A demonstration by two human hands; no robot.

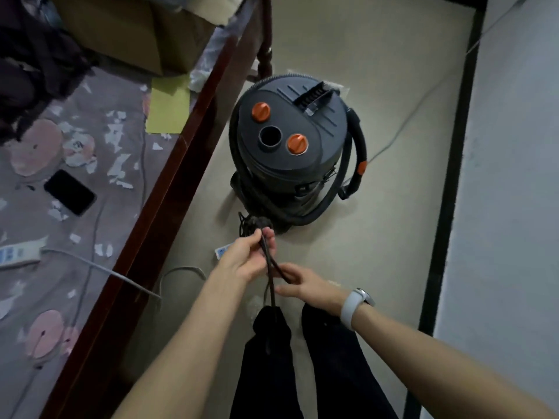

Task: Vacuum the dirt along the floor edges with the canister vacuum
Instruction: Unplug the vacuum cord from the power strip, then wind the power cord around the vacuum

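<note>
Holding the black power cord [270, 267] in both hands, I am only at the setting-up stage. My left hand [246, 255] has its fingers curled round the cord near the top, just short of the bundled coil [257, 222] that lies on the floor right beyond my fingertips. My right hand [305, 285] pinches a lower strand between thumb and fingers, just beside and below the left, and the loose end hangs down from there toward my legs.

The canister vacuum [290, 146] stands on the floor a little past the coil, straight ahead of my fingers, with its hose [348, 182] wrapped round the body and the round inlet [270, 137] on top open, nothing fitted into it. I judge that no vacuuming has begun: the cord has yet to be freed and plugged in, the hose unwound and attached, and the floor edges by the bed frame [169, 189] on my left and the dark skirting [453, 164] on my right are untouched.
</note>
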